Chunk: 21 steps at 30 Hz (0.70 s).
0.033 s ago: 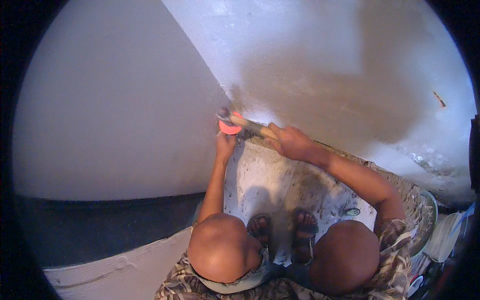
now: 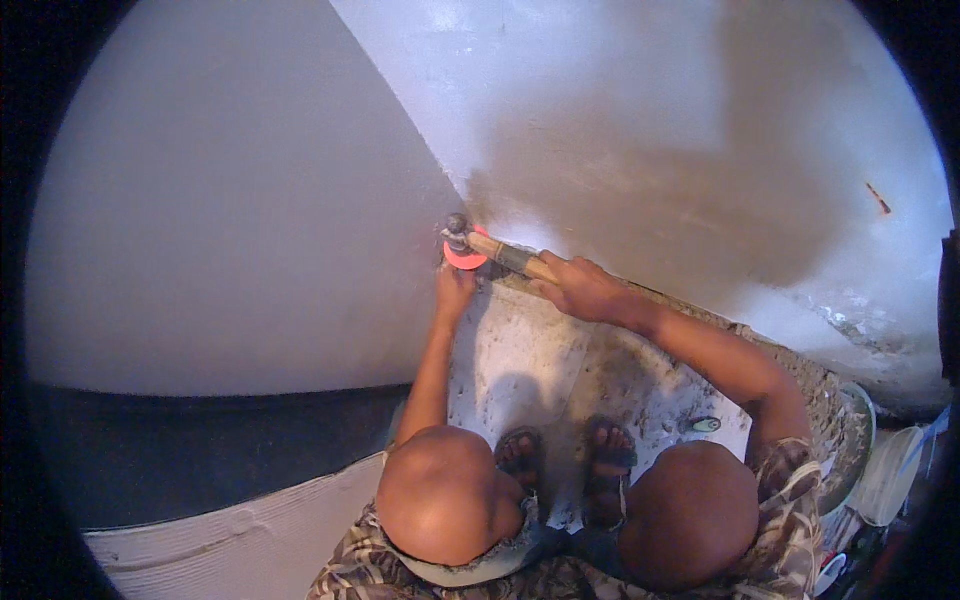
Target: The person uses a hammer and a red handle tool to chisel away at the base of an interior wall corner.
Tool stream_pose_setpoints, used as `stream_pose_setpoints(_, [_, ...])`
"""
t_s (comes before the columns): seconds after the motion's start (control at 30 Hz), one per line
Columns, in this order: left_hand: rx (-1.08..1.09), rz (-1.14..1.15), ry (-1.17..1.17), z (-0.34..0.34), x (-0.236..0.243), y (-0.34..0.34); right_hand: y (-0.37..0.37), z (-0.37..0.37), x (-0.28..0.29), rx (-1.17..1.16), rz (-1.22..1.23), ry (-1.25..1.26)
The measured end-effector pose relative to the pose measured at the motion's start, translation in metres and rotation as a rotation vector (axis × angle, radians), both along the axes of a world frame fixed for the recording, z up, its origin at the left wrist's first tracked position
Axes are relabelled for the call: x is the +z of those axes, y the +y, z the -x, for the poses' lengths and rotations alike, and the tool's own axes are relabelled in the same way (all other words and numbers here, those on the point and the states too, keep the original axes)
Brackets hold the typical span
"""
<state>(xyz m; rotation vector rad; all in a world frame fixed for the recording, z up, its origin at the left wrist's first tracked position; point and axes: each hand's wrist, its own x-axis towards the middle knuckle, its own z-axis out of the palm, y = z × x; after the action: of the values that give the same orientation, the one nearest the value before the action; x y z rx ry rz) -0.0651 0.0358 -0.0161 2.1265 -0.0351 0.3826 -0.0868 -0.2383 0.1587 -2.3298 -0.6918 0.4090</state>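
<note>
In the corner between the two walls, my left hand (image 2: 456,286) is closed round a guarded chisel (image 2: 466,262). Its round orange-red guard shows above the fingers, while the shaft and tip are hidden. My right hand (image 2: 580,286) grips the wooden handle of a hammer (image 2: 515,257), with a dark band round the handle's middle. The metal hammer head lies over the guard; whether it touches the chisel cannot be made out.
A grey wall (image 2: 240,220) rises on the left and a pale, shadowed wall (image 2: 640,130) ahead. Rubble (image 2: 805,375) lines the wall's foot. My sandalled feet (image 2: 612,447) stand on a dusty board (image 2: 525,335). A green-rimmed tub (image 2: 862,440) stands at right.
The hammer head, blurred before, now shows sharply. Hammer, chisel guard and left hand appear slightly farther right; the right hand has barely moved.
</note>
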Motion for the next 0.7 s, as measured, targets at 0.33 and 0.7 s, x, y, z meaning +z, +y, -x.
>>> stream_pose_setpoints(0.33, [0.104,-0.069,0.012,0.004,0.006,0.000,0.005,0.022,0.143,-0.261,-0.967,-0.131])
stream_pose_setpoints(0.7, [0.023,0.024,0.059,0.002,0.019,-0.014,-0.001,0.000,-0.042,0.025,-0.111,-0.076])
